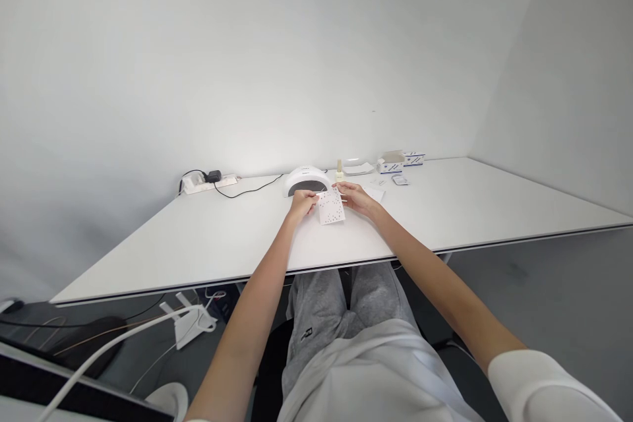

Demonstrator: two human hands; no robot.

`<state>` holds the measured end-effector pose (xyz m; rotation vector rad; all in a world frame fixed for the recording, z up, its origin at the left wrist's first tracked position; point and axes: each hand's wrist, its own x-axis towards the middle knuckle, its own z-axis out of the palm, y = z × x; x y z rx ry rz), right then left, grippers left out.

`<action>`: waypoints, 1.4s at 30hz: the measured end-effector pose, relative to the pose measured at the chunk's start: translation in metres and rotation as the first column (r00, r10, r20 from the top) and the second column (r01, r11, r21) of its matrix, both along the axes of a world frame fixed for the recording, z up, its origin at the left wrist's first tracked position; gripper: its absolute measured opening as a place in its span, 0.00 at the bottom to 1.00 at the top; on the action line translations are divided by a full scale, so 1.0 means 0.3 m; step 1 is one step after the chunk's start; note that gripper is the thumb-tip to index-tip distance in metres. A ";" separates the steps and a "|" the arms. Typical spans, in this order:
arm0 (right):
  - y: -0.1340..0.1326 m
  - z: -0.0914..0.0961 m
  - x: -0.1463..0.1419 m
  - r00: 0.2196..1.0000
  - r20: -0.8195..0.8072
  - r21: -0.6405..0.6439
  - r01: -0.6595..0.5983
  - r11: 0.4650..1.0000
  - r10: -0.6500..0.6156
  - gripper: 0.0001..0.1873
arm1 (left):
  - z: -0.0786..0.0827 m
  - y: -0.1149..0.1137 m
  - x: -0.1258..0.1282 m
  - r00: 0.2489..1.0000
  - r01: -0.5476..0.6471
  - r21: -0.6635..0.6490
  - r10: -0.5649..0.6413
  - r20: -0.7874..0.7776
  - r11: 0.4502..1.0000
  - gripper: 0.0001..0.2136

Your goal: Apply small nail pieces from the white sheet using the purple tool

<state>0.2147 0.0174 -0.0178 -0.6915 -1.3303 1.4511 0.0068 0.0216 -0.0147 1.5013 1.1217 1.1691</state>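
Note:
A small white sheet with dark dots (331, 207) is held just above the white table (237, 237), in front of me. My left hand (302, 202) grips its left edge with closed fingers. My right hand (355, 196) pinches its right edge. Just behind the sheet stands a white domed lamp (307, 179) with a dark opening, and a small pale bottle (339, 170) stands to its right.
A white power strip (210, 182) with a black plug and cable lies at the back left. Small white boxes (399, 161), a shallow white dish (358, 167) and little packets (399, 180) sit at the back right. Cables and a white device lie on the floor under the table's left side.

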 end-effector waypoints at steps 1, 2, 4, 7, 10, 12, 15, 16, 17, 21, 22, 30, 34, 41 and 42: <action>0.000 0.000 0.000 1.000 -0.001 0.003 -0.002 1.000 0.002 0.16 | -0.001 0.001 -0.001 1.000 0.001 0.003 -0.001 0.001 1.000 0.06; 0.000 -0.001 0.001 1.000 0.000 0.006 -0.005 1.000 0.005 0.16 | -0.002 0.002 -0.001 1.000 0.001 0.006 -0.001 0.003 1.000 0.06; 0.000 -0.002 0.002 1.000 0.002 0.011 -0.009 1.000 0.009 0.16 | -0.004 0.005 -0.002 1.000 0.003 0.006 -0.003 0.001 1.000 0.06; 0.002 -0.002 0.003 1.000 0.006 0.011 -0.009 1.000 0.009 0.16 | -0.008 0.010 -0.002 1.000 0.004 0.004 -0.004 0.001 1.000 0.06; 0.004 -0.001 0.004 1.000 0.010 0.009 -0.010 1.000 0.010 0.16 | -0.011 0.014 -0.001 1.000 0.004 0.013 -0.004 0.005 1.000 0.06; 0.005 -0.001 0.004 1.000 0.009 0.007 -0.011 1.000 0.011 0.15 | -0.012 0.015 -0.001 1.000 0.001 0.015 -0.001 0.004 1.000 0.06; 0.009 -0.004 0.005 1.000 0.005 0.009 -0.017 1.000 0.017 0.15 | -0.011 0.015 0.000 1.000 0.000 0.012 -0.001 0.005 1.000 0.06; 0.010 -0.006 0.005 1.000 0.003 0.011 -0.020 1.000 0.020 0.15 | -0.011 0.015 0.000 1.000 0.001 0.010 -0.001 0.008 1.000 0.06; 0.012 -0.007 0.006 1.000 0.000 0.013 -0.025 1.000 0.025 0.15 | -0.011 0.015 0.000 1.000 0.001 0.007 -0.001 0.011 1.000 0.06; 0.014 -0.009 0.006 0.999 -0.013 0.006 -0.036 0.999 0.036 0.14 | -0.010 0.015 -0.001 1.000 -0.001 -0.001 0.001 0.018 1.000 0.07; 0.013 -0.008 0.006 0.999 -0.012 0.003 -0.038 0.999 0.038 0.14 | -0.011 0.015 -0.002 1.000 -0.001 0.000 0.001 0.017 1.000 0.07; 0.014 -0.007 0.007 0.999 -0.009 -0.004 -0.039 0.999 0.039 0.15 | -0.024 0.031 -0.006 1.000 0.007 0.021 -0.007 0.015 1.000 0.06; 0.011 -0.005 0.007 0.998 -0.018 0.007 -0.053 0.999 0.053 0.14 | -0.023 0.031 -0.006 1.000 0.003 0.021 -0.003 0.006 1.000 0.06; 0.018 -0.007 0.008 0.997 -0.042 -0.007 -0.063 0.998 0.063 0.15 | -0.019 0.026 -0.003 1.000 -0.004 0.014 0.004 0.011 1.000 0.05; 0.021 -0.009 0.008 0.997 -0.047 -0.008 -0.064 0.998 0.064 0.15 | -0.018 0.024 -0.003 1.000 -0.007 0.011 0.007 0.008 1.000 0.05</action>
